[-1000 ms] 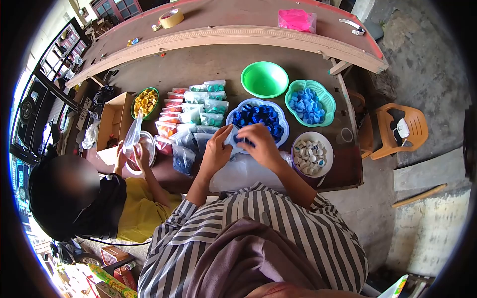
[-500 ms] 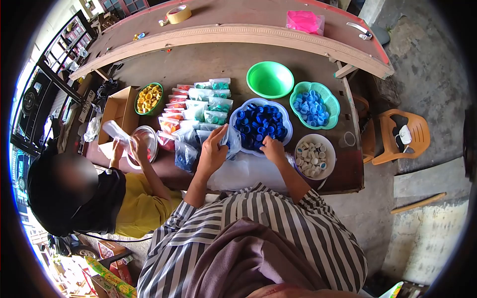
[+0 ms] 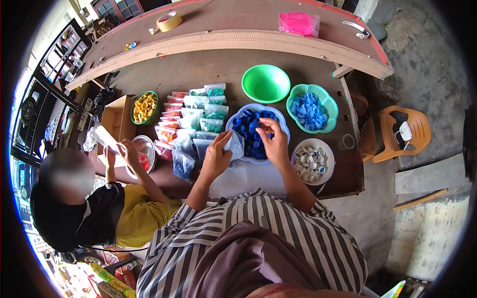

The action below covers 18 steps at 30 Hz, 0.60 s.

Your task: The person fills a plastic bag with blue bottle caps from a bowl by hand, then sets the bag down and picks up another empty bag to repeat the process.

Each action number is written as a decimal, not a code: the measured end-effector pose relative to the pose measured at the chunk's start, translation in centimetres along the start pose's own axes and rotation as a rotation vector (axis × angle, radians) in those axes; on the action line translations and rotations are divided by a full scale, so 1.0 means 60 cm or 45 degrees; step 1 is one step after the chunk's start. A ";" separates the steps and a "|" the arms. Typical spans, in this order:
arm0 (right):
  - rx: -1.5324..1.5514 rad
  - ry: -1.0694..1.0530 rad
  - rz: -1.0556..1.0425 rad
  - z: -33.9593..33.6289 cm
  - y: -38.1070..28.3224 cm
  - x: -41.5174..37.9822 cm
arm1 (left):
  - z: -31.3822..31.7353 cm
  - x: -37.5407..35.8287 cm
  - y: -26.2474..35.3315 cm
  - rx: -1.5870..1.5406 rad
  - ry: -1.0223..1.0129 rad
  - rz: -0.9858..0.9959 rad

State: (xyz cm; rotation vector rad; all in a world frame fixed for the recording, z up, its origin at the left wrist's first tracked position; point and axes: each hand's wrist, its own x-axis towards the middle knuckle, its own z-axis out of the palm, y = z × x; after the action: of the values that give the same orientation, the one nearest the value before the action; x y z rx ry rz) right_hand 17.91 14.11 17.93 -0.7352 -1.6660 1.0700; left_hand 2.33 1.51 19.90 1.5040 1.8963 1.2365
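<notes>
My left hand (image 3: 216, 160) pinches a clear plastic bag (image 3: 235, 144), which stands out towards the blue caps. Just over the lavender basket (image 3: 285, 125), my right hand (image 3: 275, 144) is closed with thumb and fingertips around a dark blue bottle cap (image 3: 255, 127). Many more dark blue caps (image 3: 243, 122) fill that basket. Left of my left hand lie filled bags of dark blue caps (image 3: 184, 161), next to rows of bags with green caps (image 3: 214, 110) and orange-red caps (image 3: 166, 133).
A white bowl of white caps (image 3: 312, 162), a mint basket of light blue caps (image 3: 309, 110) and a green bowl (image 3: 266, 83) surround the lavender basket. To the left, a co-worker's hands (image 3: 124, 150) hold a bag beside a cardboard box (image 3: 119, 116) and yellow caps (image 3: 144, 107).
My right hand has risen from the basket's near side with a dark blue cap and turned towards the bag. My left hand still holds the bag. The co-worker's bag has tilted lower.
</notes>
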 end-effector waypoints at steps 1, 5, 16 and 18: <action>-0.044 -0.050 -0.126 0.012 -0.014 -0.007 | 0.003 0.004 0.003 -0.022 -0.009 -0.013; -0.406 -0.410 -0.629 0.023 -0.036 0.002 | 0.013 0.017 -0.006 -0.058 0.031 0.044; -1.168 -0.763 -0.099 -0.027 0.218 -0.082 | -0.028 0.013 -0.004 -0.043 0.074 -0.101; -1.084 -0.681 0.031 -0.028 0.218 -0.080 | -0.029 0.010 -0.008 -0.047 0.102 -0.087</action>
State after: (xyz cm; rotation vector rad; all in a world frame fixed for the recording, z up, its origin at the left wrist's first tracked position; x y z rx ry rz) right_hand 20.81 16.16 4.35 -1.0520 -2.6317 0.5521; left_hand 0.55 1.41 20.53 1.3781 1.9480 1.3116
